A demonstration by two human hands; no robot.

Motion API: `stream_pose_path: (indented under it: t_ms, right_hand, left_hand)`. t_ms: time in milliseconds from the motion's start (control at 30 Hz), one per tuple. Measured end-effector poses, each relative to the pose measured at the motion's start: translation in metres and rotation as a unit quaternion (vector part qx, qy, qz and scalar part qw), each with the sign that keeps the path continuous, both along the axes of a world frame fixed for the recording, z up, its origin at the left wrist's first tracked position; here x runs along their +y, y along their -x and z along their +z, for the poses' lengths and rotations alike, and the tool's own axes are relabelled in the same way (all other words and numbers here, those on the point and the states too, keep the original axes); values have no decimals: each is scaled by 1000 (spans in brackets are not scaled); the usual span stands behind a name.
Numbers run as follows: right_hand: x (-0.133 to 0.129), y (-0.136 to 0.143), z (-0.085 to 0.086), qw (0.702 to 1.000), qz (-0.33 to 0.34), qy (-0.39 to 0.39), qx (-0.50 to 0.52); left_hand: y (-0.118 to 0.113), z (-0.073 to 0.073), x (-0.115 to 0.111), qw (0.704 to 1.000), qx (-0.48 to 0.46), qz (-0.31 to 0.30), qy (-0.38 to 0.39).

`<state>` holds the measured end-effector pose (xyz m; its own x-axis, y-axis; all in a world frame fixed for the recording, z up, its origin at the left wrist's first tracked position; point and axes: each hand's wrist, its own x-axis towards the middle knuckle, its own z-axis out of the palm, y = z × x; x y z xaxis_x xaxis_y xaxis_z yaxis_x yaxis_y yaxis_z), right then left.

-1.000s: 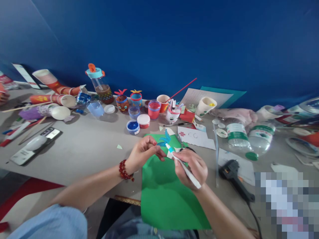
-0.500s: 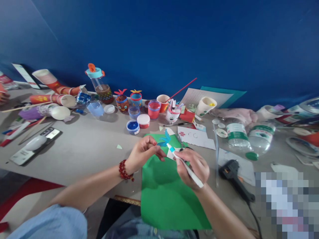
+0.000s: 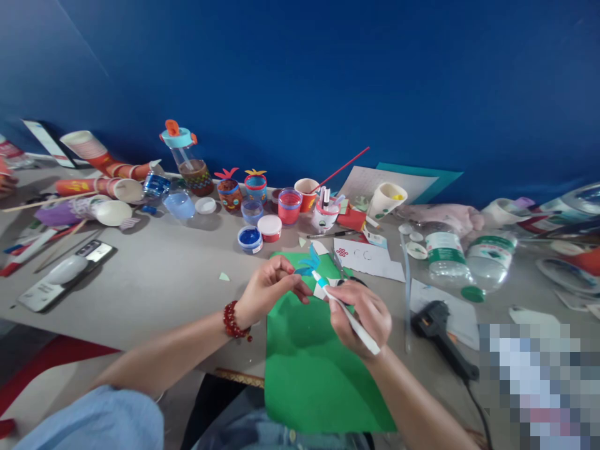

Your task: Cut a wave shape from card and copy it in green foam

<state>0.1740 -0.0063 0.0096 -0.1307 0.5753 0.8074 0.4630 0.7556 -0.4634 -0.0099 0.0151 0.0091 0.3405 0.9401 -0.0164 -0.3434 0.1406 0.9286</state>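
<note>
A blue leaf-shaped paper cutout [image 3: 310,264] is pinched by one tip in my left hand [image 3: 274,281], above the far part of a green sheet [image 3: 309,369]. My right hand [image 3: 363,312] grips a white marker with a light blue band [image 3: 349,315] like a pen. The marker's tip meets the lower edge of the cutout, or is very close to it. Behind the marker lies a small white paper piece [image 3: 328,289]. Dark scissors [image 3: 351,281] are partly hidden by my right hand.
Open blue paint [image 3: 250,239], red-filled jar [image 3: 289,206] and decorated cups [image 3: 229,195] stand behind the sheet. On the right are a black glue gun [image 3: 443,337] and plastic bottles [image 3: 443,250]. A phone [image 3: 68,275] lies left. The blue wall [image 3: 300,81] bounds the back.
My right hand and the marker have shifted very slightly to the left. My left hand and the blue cutout stay in place.
</note>
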Motion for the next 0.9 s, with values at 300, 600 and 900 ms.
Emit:
stream_pose_path:
  t_ms: [300, 600, 900]
  right_hand:
    - [-1, 4, 4, 1000, 11, -3, 0]
    - [-2, 4, 2, 1000, 24, 4, 12]
    - [0, -10, -1, 994, -23, 57, 86]
  left_hand:
    - [-1, -3, 0, 1000, -7, -7, 0]
    - [-1, -3, 1, 1000, -7, -5, 0]
    - [2, -10, 3, 999, 41, -16, -10]
